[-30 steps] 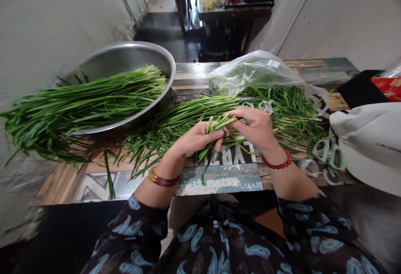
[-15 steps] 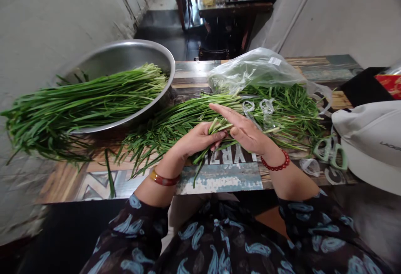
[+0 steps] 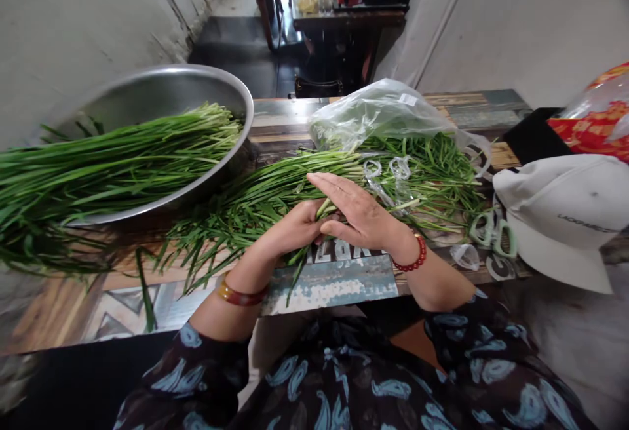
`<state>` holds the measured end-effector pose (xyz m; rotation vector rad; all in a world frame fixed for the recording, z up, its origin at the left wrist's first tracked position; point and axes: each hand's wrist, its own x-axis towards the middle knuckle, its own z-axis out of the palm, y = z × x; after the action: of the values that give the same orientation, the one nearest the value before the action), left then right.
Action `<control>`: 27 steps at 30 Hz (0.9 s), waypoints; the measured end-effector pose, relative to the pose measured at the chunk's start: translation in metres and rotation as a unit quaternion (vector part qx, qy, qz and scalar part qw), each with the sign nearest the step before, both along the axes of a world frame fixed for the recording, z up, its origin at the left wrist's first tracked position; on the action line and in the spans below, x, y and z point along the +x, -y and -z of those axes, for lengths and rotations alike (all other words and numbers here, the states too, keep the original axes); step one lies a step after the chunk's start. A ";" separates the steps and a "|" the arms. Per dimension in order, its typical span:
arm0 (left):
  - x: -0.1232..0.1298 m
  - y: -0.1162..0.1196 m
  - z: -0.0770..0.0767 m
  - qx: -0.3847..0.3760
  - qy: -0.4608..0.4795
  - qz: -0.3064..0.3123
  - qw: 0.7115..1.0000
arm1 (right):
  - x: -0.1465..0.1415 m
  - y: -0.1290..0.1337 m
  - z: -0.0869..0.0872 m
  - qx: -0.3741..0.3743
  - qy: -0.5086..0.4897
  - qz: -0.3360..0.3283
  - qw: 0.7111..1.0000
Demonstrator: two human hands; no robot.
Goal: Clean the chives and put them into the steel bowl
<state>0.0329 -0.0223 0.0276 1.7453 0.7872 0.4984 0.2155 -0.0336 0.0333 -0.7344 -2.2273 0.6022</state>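
My left hand is closed around a small bunch of garlic chives, whose pale stem ends poke up between my hands. A few green leaves of it trail down toward the table's near edge. Flat and stretched out, my right hand lies over the stem ends, palm toward them and thumb apart from the fingers. Its palm side is hidden. Just behind both hands, a loose pile of chives spreads over the table. More chives lie in a large steel basin at left, leaves hanging over its rim.
A clear plastic bag covers part of the chives at the back. Light green-handled scissors, a crumpled plastic scrap and a white cap are at right. One stray leaf lies front left. Another table stands beyond.
My right hand has come in closer over the stem ends, hiding more of them. My left hand still holds the bunch. The whole view has shifted, so most things appear further left.
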 end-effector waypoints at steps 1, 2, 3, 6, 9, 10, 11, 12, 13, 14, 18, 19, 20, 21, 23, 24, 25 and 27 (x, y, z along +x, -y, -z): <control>0.001 0.001 -0.001 0.001 0.014 -0.013 1.000 | 0.001 0.000 -0.001 -0.016 -0.018 -0.001 1.000; 0.001 0.001 -0.002 0.001 0.035 -0.033 0.999 | 0.002 -0.001 -0.001 -0.040 -0.046 0.002 0.998; 0.001 0.002 -0.002 -0.001 0.062 -0.059 0.996 | 0.002 -0.002 0.000 -0.070 -0.079 0.009 0.994; 0.000 0.002 -0.004 -0.030 0.155 -0.147 0.976 | -0.001 -0.006 0.007 -0.165 -0.164 0.026 0.972; -0.002 0.001 -0.006 -0.023 0.226 -0.207 0.952 | -0.012 -0.008 0.018 -0.218 -0.149 -0.011 0.964; -0.003 0.001 -0.006 -0.011 0.238 -0.214 0.947 | -0.017 -0.007 0.021 -0.223 -0.129 -0.019 0.966; -0.003 0.001 -0.007 0.003 0.244 -0.217 0.945 | -0.021 -0.006 0.023 -0.225 -0.107 -0.018 0.968; -0.003 0.001 -0.008 0.014 0.247 -0.217 0.944 | -0.025 -0.005 0.025 -0.225 -0.086 -0.012 0.970; -0.003 0.002 -0.009 0.022 0.249 -0.216 0.944 | -0.029 -0.004 0.027 -0.224 -0.069 -0.002 0.972; -0.002 0.004 -0.010 0.030 0.251 -0.214 0.944 | -0.032 -0.003 0.029 -0.222 -0.057 0.005 0.973; 0.002 0.009 -0.015 0.086 0.260 -0.188 0.943 | -0.038 -0.001 0.042 -0.184 -0.046 -0.009 0.982; 0.003 0.010 -0.016 0.104 0.247 -0.178 0.947 | -0.039 -0.001 0.046 -0.173 -0.048 -0.009 0.984; 0.003 0.010 -0.016 0.123 0.222 -0.169 0.952 | -0.040 -0.002 0.050 -0.167 -0.049 -0.005 0.985; 0.003 0.010 -0.016 0.144 0.187 -0.162 0.958 | -0.040 -0.002 0.054 -0.166 -0.048 0.002 0.985; 0.001 0.008 -0.014 0.189 0.105 -0.152 0.965 | -0.039 -0.003 0.058 -0.168 -0.047 0.015 0.985; -0.001 0.006 -0.013 0.203 0.067 -0.147 0.966 | -0.039 -0.004 0.059 -0.165 -0.049 0.021 0.985; -0.002 0.004 -0.011 0.206 0.039 -0.140 0.968 | -0.038 -0.004 0.060 -0.158 -0.054 0.025 0.986; -0.006 0.000 -0.007 0.183 0.015 -0.117 0.976 | -0.035 -0.007 0.059 -0.132 -0.063 0.030 0.989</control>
<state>0.0272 -0.0223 0.0341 1.9846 0.9279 0.8707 0.1804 -0.0269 -0.0261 -0.8669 -2.0250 0.8992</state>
